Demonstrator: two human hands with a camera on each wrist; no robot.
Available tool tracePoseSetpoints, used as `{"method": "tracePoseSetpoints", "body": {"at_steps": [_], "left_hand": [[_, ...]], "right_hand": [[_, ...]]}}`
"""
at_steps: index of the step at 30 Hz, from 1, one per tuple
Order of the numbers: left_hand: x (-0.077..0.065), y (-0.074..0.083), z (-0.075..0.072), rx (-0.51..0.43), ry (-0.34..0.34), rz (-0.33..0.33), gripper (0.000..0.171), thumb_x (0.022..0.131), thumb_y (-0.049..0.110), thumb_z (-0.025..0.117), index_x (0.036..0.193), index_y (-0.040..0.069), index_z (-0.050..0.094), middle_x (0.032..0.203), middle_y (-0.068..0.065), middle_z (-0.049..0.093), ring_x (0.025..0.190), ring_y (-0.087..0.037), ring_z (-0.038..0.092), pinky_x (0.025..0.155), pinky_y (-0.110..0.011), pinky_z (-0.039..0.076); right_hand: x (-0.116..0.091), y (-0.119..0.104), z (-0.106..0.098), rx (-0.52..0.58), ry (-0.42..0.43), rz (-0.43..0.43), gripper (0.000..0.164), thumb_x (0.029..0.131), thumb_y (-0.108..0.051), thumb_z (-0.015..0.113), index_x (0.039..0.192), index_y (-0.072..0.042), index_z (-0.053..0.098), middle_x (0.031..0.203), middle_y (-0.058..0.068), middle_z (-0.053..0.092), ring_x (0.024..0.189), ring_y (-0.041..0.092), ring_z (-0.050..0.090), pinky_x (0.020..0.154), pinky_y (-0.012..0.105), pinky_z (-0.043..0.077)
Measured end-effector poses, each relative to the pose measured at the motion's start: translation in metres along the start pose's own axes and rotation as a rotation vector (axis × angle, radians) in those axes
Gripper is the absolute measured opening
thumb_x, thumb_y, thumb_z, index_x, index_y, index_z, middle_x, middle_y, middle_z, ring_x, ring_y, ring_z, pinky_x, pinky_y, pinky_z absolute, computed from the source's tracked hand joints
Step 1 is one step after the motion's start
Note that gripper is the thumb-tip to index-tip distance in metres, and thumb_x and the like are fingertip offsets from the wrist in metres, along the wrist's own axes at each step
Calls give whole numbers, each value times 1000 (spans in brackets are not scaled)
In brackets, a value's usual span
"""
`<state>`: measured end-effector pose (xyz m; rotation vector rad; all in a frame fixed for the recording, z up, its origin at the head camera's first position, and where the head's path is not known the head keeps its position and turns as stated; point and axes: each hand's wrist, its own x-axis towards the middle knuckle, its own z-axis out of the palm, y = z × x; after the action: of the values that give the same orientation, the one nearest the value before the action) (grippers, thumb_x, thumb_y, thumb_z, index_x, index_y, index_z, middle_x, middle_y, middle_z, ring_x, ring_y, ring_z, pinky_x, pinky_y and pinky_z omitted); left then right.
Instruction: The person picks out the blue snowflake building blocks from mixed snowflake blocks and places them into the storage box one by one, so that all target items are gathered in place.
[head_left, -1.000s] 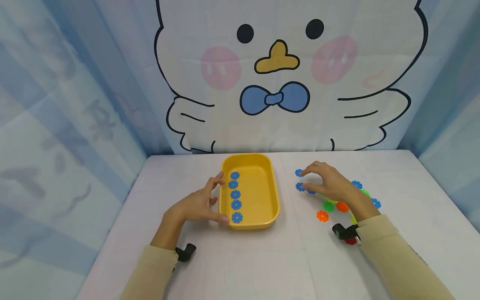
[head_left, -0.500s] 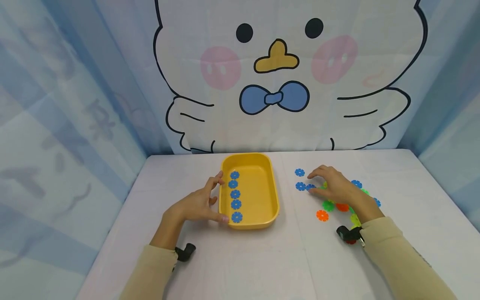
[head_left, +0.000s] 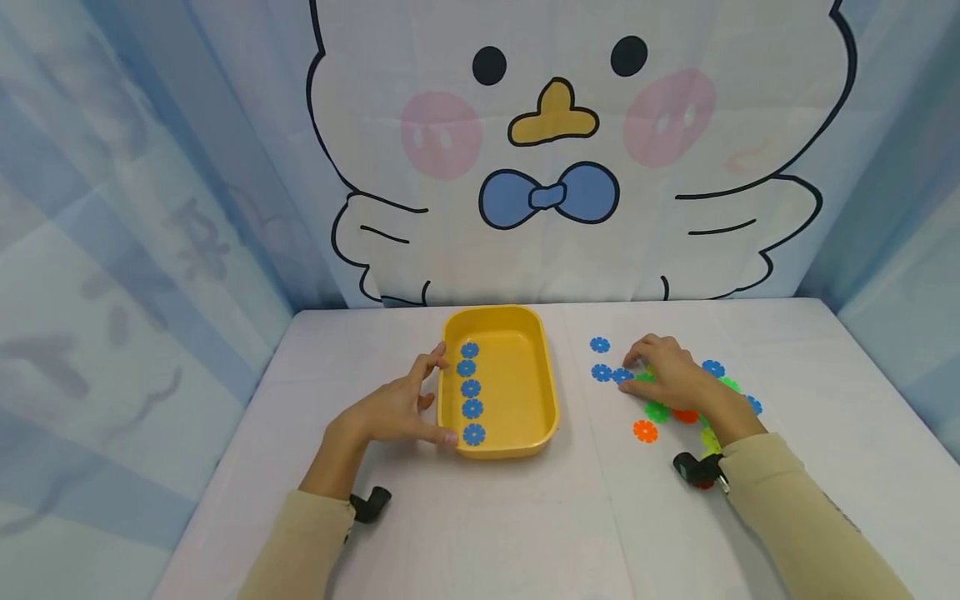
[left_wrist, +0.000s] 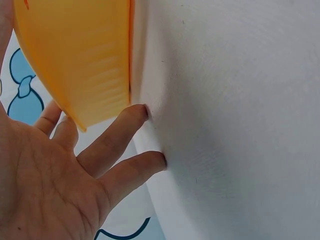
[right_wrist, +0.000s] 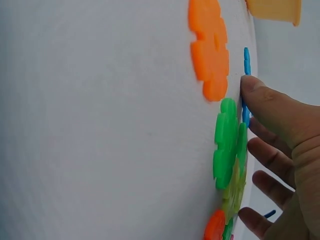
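My left hand (head_left: 393, 408) holds the left side of a yellow plastic tray (head_left: 552, 392), its thumb at the near corner and a fingertip over the rim. In the left wrist view, two fingertips touch the table beside the tray wall (left_wrist: 90, 60). Inside the tray, several blue snowflake discs (head_left: 471, 389) line the left side. My right hand (head_left: 671, 372) is low over the table, thumb and forefinger spread at a blue snowflake disc (head_left: 622, 376). The thumb touches it in the right wrist view. Two blue discs lie to its left, a near one (head_left: 602, 372) and a farther one (head_left: 599, 344).
Loose snowflake discs lie under and around the right forearm: an orange one (head_left: 645, 431), a green one (head_left: 656, 412), a yellow-green one (head_left: 709, 439) and a blue one (head_left: 713, 368). The white cloth-covered table (head_left: 525, 533) meets a printed curtain (head_left: 555, 258) behind.
My right hand has drawn back to the right, away from the far blue disc, and its thumb and forefinger have come closer together by another blue disc. The left hand and tray stay put.
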<state>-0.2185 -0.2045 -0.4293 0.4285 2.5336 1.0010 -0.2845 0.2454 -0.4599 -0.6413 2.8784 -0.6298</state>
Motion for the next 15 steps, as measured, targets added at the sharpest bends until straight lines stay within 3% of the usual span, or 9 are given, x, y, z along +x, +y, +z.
{"method": "tracePoseSetpoints", "body": {"at_steps": [9,15], "left_hand": [[1,0,2,-11,-6,-4,119,69,51,94,157,23,20,170,23,-4,136,-30,56,117,-44,41],[0,1,1,6,7,-12,125,69,52,94,160,26,13,172,18,1,135,-30,58,117,-46,41]], "right_hand": [[-3,-5,0,43,0,11,29,92,-30,78,109,-11,64,122,14,61,122,42,44,103,67,36],[-2,-14,-2,16,-28,2,30,93,-28,78,116,-16,63,106,4,65,114,35,49,91,57,43]]}}
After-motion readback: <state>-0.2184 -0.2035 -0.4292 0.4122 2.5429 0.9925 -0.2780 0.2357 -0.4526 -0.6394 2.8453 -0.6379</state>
